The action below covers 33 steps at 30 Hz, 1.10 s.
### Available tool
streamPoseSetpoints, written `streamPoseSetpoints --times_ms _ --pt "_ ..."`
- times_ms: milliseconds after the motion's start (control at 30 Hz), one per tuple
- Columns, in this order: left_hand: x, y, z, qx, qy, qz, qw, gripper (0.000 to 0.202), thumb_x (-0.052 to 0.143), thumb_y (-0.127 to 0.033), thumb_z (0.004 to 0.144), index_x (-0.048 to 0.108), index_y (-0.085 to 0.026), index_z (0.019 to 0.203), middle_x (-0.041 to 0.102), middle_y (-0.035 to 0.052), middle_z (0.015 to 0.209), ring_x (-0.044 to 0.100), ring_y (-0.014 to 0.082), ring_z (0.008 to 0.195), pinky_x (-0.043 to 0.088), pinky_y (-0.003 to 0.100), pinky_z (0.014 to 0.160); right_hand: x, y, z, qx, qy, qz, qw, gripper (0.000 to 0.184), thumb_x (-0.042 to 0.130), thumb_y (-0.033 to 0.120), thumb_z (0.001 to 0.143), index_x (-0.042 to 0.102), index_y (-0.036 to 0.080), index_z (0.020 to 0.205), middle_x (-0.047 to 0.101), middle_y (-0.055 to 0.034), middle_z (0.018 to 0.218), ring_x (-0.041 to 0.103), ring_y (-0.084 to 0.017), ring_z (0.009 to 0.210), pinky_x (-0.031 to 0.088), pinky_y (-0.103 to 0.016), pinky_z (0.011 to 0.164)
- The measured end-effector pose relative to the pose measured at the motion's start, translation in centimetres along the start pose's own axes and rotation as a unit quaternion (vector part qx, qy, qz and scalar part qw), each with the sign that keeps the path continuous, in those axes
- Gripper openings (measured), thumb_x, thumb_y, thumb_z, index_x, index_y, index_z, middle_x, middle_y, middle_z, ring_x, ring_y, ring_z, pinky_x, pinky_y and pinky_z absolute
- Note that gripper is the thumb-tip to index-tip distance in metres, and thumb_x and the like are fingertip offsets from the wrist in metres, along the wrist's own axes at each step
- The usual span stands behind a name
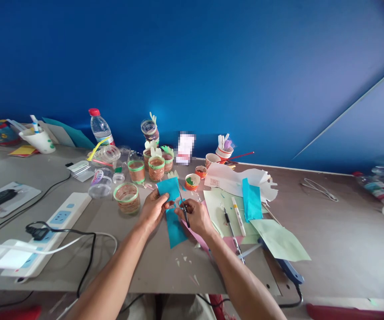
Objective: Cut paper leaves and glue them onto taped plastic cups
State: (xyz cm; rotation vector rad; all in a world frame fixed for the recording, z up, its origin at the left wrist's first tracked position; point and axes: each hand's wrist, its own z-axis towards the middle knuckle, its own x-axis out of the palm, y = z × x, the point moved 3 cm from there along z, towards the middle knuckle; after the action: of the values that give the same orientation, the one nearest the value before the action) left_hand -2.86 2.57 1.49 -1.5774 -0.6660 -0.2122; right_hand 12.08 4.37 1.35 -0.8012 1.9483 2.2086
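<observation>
Jar (127, 206) stands near left hand (153, 208).

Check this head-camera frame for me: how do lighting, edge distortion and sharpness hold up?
Head view: the blue wall is unevenly lit, paler toward the right; the bottles at the right edge look stretched and soft; a pixelated patch hides detail before the wall; the left hand, right hand and scissors look clearer than that edge.
</observation>
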Motion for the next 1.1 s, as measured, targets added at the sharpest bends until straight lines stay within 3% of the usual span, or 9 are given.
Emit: streamPoseSetpoints --times_ms 233,533,867,1100 --pt "0.04 0.27 0.04 -0.016 0.038 0.025 0.999 0.025 0.077 -0.027 0.061 0.055 -0.018 0.067 0.054 -0.0082 0.058 0.04 0.0043 0.043 0.046 0.025 0.061 -0.35 -0.07 0.24 -0.002 -0.002 -0.005 1.0 0.023 0.066 0.04 0.07 0.062 0.017 0.073 0.039 0.0063 0.051 0.033 -0.01 0.05 0.027 -0.024 0.047" --pt "-0.28 0.17 0.13 -0.019 0.037 0.034 0.999 0.022 0.077 -0.028 0.062 0.06 -0.018 0.072 0.054 -0.008 0.059 0.038 0.0048 0.044 0.048 0.026 0.063 -0.29 -0.79 0.41 0.014 0.008 -0.008 1.0 0.025 0.067 0.042 0.072 0.063 0.017 0.074 0.046 0.0044 0.052 0.038 -0.01 0.05 0.029 -0.023 0.046" --pt "-0.34 -0.24 0.08 -0.024 0.019 0.046 0.998 0.025 0.081 -0.031 0.056 0.067 -0.019 0.073 0.054 -0.0067 0.057 0.04 0.0071 0.043 0.05 0.028 0.06 -0.99 -0.2 0.51 -0.001 0.006 -0.022 1.0 0.029 0.068 0.045 0.07 0.062 0.016 0.068 0.039 0.006 0.048 0.031 -0.008 0.047 0.027 -0.023 0.044" --pt "-0.42 -0.17 0.13 -0.019 0.025 0.048 0.998 0.027 0.08 -0.033 0.058 0.066 -0.018 0.074 0.053 -0.0071 0.055 0.04 0.0062 0.042 0.049 0.027 0.059 -0.92 -0.19 0.51 0.007 0.001 -0.033 0.999 0.032 0.068 0.048 0.07 0.062 0.016 0.067 0.04 0.0057 0.047 0.033 -0.009 0.048 0.027 -0.023 0.045"
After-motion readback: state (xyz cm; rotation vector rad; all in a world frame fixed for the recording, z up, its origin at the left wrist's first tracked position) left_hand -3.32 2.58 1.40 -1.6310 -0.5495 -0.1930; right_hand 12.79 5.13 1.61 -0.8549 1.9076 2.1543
